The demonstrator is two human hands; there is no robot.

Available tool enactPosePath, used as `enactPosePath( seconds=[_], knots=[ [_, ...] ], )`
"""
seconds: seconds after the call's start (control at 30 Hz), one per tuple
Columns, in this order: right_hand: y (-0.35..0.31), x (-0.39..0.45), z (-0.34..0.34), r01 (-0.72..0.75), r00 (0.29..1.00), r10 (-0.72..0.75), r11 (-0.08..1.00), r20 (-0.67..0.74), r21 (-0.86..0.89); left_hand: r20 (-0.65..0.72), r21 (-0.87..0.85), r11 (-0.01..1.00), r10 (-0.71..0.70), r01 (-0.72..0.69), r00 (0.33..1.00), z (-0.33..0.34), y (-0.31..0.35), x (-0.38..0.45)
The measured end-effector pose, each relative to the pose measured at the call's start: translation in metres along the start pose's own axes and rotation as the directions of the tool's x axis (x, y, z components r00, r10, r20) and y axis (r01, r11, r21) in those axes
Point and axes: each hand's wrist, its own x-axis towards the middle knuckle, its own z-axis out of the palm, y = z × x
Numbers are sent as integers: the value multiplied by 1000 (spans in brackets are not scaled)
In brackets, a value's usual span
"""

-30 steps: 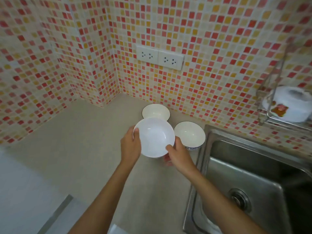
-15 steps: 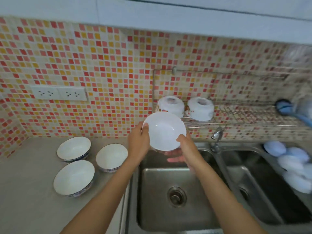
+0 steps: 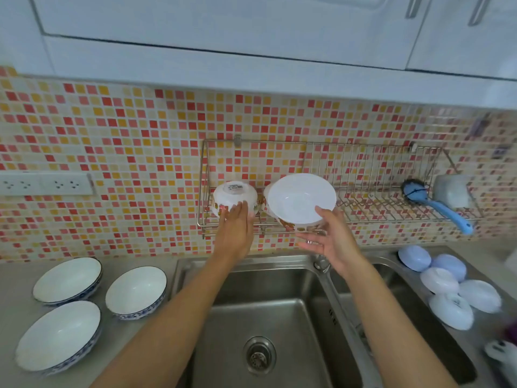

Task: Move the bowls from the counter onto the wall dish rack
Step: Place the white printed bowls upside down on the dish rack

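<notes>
Crowding the wall dish rack (image 3: 363,191): 2 upturned bowls (image 3: 234,198), blue brush (image 3: 436,204).

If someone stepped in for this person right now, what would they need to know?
Left hand: open, fingers touching the upturned bowl on the wall rack.
Right hand: holds the white bowl at the rack, not yet set down.
Done: one upturned bowl clearly on the rack; another seems hidden behind the held bowl.
Left: place this bowl, then three blue-rimmed bowls wait on the counter.
</notes>
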Motion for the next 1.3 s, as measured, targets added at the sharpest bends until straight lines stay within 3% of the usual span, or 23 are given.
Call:
enactPosePath(
  seconds=[0.07,0.17,0.23,0.33,0.43,0.5,0.73,1.0,1.2,1.3],
  knots=[
    [-6,11,-8,40,999,-41,999,-24,-32,91,256,964,51,-73,995,10,-8,-2],
    [-12,29,-14,134,984,-151,977,-96,-167,111,321,940,84,-115,990,14,-12,-2],
    [-15,46,-16,184,954,-254,917,-162,-353,131,333,935,79,-119,988,13,-11,1],
    [-18,66,-9,270,881,-440,770,-175,-578,145,340,936,41,-89,989,14,-8,1],
    [-13,84,-3,363,796,-599,581,-81,-729,136,352,934,9,-56,991,17,-9,1],
    [-9,94,1,385,775,-631,465,6,-797,133,346,937,-2,-44,991,19,-9,2],
    [9,122,2,334,828,-511,117,231,-935,97,340,940,-10,-24,995,20,-8,1],
    [13,143,-7,373,866,-381,58,325,-926,71,345,938,-12,-13,997,20,-6,1],
    [13,147,-6,435,848,-308,-61,432,-898,67,335,942,-20,-3,998,20,-5,-1],
    [13,148,-7,431,858,-282,-63,430,-900,62,333,943,-22,0,998,19,-3,-1]
  ],
)
